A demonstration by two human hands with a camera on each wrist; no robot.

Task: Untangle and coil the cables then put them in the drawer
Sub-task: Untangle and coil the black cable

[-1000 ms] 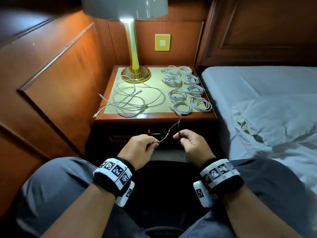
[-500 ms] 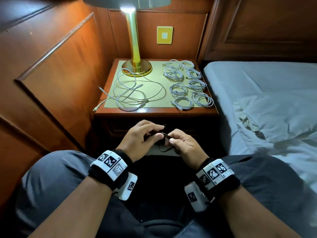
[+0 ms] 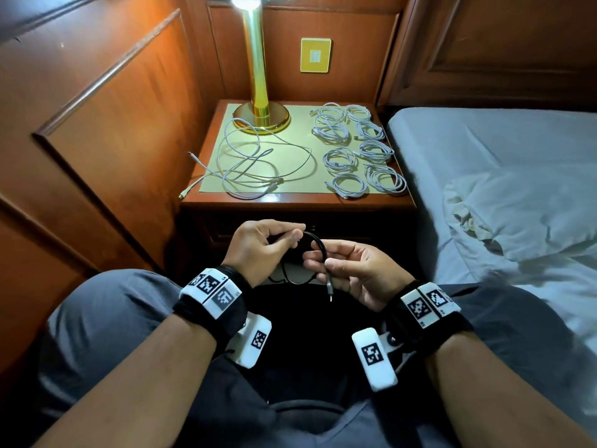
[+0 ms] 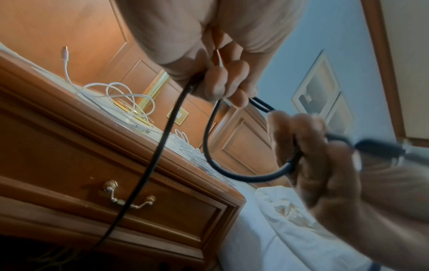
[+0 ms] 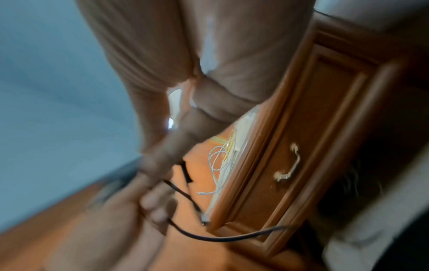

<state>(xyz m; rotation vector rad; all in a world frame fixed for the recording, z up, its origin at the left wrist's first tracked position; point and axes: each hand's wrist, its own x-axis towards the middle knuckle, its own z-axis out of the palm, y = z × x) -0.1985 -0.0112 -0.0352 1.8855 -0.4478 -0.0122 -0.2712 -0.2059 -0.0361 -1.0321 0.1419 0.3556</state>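
Observation:
Both hands hold a thin black cable [image 3: 318,245] in front of the nightstand. My left hand [image 3: 258,247] pinches one part of it between thumb and fingers. My right hand [image 3: 349,270] pinches a small loop, and the plug end [image 3: 329,289] hangs below its fingers. In the left wrist view the black cable [image 4: 213,152] curves from one hand to the other, and a strand drops past the shut drawer [image 4: 139,205]. A loose tangle of white cable [image 3: 255,166] lies on the nightstand's left side. Several coiled white cables [image 3: 355,150] lie in rows on its right side.
A brass lamp [image 3: 258,92] stands at the back of the nightstand [image 3: 290,202]. Wood panelling runs along the left. A bed [image 3: 504,189] with a crumpled white sheet lies close on the right. The drawer's metal handle [image 4: 130,198] faces my knees.
My hands have drawn apart and risen slightly, and the black cable now shows as a loop between them. The plug end now hangs from my right hand.

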